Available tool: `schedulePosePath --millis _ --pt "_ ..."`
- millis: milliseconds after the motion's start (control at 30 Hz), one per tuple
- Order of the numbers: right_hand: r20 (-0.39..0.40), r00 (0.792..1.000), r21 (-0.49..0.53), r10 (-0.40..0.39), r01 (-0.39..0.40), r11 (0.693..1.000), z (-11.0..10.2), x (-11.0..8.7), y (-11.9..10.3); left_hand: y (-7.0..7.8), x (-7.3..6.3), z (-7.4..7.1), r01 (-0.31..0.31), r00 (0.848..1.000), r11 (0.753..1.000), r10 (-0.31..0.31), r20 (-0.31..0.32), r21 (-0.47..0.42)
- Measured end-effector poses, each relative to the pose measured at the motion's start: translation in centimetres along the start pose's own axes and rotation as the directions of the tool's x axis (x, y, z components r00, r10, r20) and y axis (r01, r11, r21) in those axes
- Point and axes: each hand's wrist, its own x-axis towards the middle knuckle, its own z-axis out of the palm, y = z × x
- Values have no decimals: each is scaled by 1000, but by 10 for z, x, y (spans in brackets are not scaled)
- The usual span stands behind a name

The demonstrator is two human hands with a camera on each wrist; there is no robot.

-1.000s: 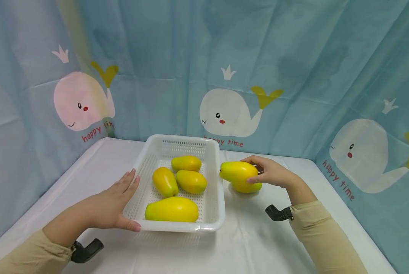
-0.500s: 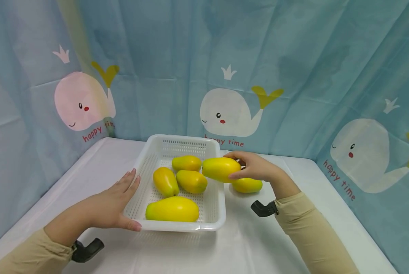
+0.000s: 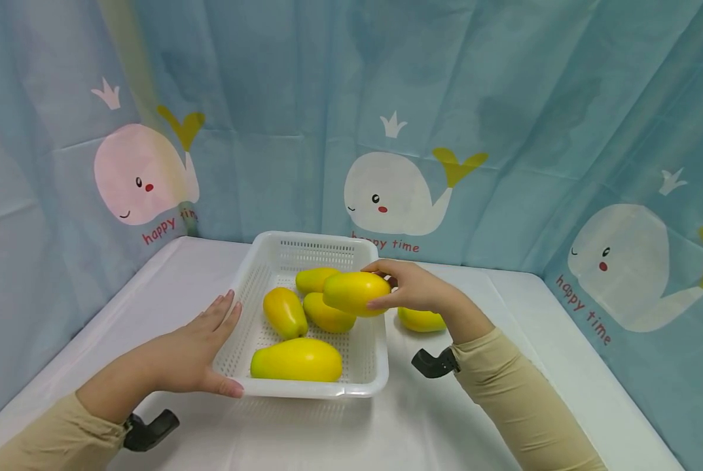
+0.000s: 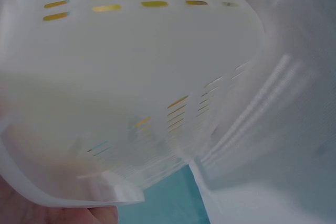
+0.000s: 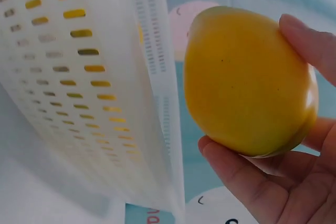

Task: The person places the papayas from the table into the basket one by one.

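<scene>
My right hand (image 3: 413,288) grips a yellow mango (image 3: 354,294) with a greenish end, holding it over the right part of a white perforated basket (image 3: 304,390). In the right wrist view, thumb and fingers curl round the mango (image 5: 249,82), beside the basket's outer wall (image 5: 89,103). My left hand (image 3: 183,356) rests against the basket's left side, fingers stretched out and thumb at the front corner. Inside lie a mango (image 3: 285,313) at left, two partly covered ones, a rear mango (image 3: 313,280) and a middle mango (image 3: 328,315), and a larger, papaya-like fruit (image 3: 296,360) in front.
Another mango (image 3: 420,320) lies on the white-covered table (image 3: 446,405), right of the basket and partly behind my right hand. A blue curtain (image 3: 269,131) with printed whales closes off the back and sides. A black camera mount (image 3: 434,363) hangs under my right wrist.
My right hand has lifted the mango from over the other one on the right and carried it left, across the rim to above the basket. My left hand has stayed in place.
</scene>
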Motion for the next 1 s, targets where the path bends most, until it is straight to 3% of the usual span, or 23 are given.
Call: schedulePosePath --millis 133,400,1000 --pt "19 1000 7 1 -2 1000 3 2 -3 1 0 0 -1 1000 1000 1 0 -1" --pt "89 992 40 94 -98 994 6 3 -3 2 0 0 -5 1000 1000 5 -6 13" --pt "83 995 75 61 -68 995 5 1 0 1 1 -1 -3 1000 1000 3 4 4"
